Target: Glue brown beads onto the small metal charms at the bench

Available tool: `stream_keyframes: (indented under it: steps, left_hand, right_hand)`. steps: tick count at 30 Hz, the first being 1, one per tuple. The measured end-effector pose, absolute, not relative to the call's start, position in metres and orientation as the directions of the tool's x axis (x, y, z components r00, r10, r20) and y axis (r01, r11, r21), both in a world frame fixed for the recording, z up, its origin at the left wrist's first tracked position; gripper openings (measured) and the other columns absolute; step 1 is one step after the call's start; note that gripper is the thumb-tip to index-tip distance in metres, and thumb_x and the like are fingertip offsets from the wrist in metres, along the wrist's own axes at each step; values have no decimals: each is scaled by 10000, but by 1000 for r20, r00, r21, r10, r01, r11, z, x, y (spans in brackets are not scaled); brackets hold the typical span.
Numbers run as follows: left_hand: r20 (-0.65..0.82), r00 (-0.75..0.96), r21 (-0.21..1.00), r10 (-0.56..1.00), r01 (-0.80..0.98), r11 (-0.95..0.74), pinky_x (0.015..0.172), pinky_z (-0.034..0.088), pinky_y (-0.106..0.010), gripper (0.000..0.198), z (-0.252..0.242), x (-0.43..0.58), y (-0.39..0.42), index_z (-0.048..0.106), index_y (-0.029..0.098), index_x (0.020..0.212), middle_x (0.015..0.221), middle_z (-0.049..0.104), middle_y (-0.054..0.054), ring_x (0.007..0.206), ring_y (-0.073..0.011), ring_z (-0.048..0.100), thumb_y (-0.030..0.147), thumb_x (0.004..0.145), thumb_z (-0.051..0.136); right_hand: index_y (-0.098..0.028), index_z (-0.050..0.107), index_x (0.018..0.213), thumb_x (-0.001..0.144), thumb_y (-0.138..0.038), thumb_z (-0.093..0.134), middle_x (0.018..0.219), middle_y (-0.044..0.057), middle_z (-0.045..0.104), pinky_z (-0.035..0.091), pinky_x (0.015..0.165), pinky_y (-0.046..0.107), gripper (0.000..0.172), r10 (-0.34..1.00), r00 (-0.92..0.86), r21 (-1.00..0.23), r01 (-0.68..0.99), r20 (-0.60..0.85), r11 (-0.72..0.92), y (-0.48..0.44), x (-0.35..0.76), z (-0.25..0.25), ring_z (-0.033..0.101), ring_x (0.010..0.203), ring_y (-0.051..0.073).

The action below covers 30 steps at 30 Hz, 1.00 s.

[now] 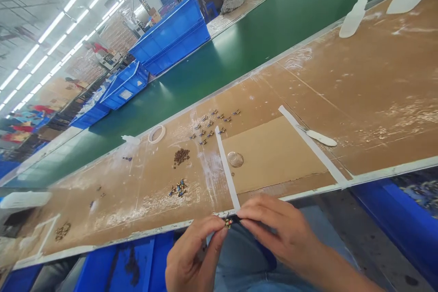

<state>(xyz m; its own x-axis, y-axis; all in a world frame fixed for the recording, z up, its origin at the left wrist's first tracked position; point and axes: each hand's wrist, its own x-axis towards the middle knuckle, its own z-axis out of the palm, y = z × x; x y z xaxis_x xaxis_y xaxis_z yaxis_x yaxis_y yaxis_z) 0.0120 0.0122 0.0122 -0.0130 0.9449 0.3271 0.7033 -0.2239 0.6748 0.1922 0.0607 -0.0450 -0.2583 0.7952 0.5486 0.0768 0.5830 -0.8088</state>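
Far to the left, a little heap of brown bits (62,231) lies on the brown table (376,100). Farther right, a white tape ring (156,133) lies flat near the table's far edge. Nearer the front is a bigger brown pile (181,156), and in front of that sits a small bunch of blue and gold pieces (178,188). Behind the table runs a long green belt (239,45), with blue crates (171,36) on its far side.

More tiny pieces (214,125) are spread out near the middle of the table. A white strip (227,171) runs from just beside them down to the front edge. Just to its right, a clear round ring (235,159) rests on a flat cardboard sheet (273,153).

Low in the middle, the left hand (195,255) pinches a small part (228,222) between its thumb and fingertips. The part is dark with a bit of yellow. It is held just below the table's front edge, over the person's lap. The right hand (280,232) meets the left one there, and its fingertips are closed on the same part from the other side.

Farther right, a second white strip (311,146) runs along the cardboard's right side. A knife with a white handle (318,136) lies just beside it. Two white paper shapes (356,13) lie at the far right end of the table.
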Motion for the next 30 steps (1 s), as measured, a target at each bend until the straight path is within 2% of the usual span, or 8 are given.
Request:
stream_keyframes:
  steps: [5, 14, 25, 27, 30]
  left_hand:
    - [314, 124, 659, 941, 685, -310, 687, 593, -171, 148, 19, 16, 13, 701, 249, 935, 821, 757, 17, 719, -124, 717, 129, 856, 664]
    - [289, 200, 623, 936, 703, -342, 623, 585, -180, 117, 26, 21, 17, 677, 228, 899, 773, 741, 2, 659, -126, 697, 123, 872, 632]
    - [386, 365, 461, 847, 719, -520, 687, 593, -219, 220, 29, 21, 20, 649, 189, 1008, 833, 732, -47, 736, -144, 692, 31, 867, 587]
    - [413, 379, 424, 828, 725, -543, 688, 599, -237, 222, 30, 20, 18, 650, 192, 1004, 822, 731, -50, 738, -151, 692, 31, 863, 590]
    - [488, 381, 319, 785, 760, -567, 749, 608, -286, 256, 29, 14, 15, 661, 190, 1028, 845, 746, -55, 776, -164, 705, 19, 850, 589]
  right_hand:
    - [-195, 651, 983, 879, -130, 601, 847, -6, 701, 526, 706, 181, 133, 771, -284, -787, 79, 571, 612, 58, 194, -43, 640, 767, 79]
    - [-198, 649, 968, 896, -147, 569, 829, 0, 709, 531, 672, 194, 119, 737, -313, -739, 138, 599, 659, 58, 198, -38, 644, 738, 90]
    - [-171, 634, 1048, 885, -91, 560, 861, 39, 715, 553, 660, 223, 196, 668, -306, -671, 112, 678, 733, 60, 200, -41, 652, 757, 108]
    - [-178, 637, 1069, 876, -105, 584, 885, 35, 725, 564, 686, 221, 214, 671, -303, -661, 151, 677, 735, 62, 201, -41, 670, 783, 110]
    - [-214, 646, 1122, 870, -136, 601, 920, 20, 744, 579, 758, 219, 268, 680, -269, -614, 293, 682, 733, 68, 211, -40, 699, 820, 114]
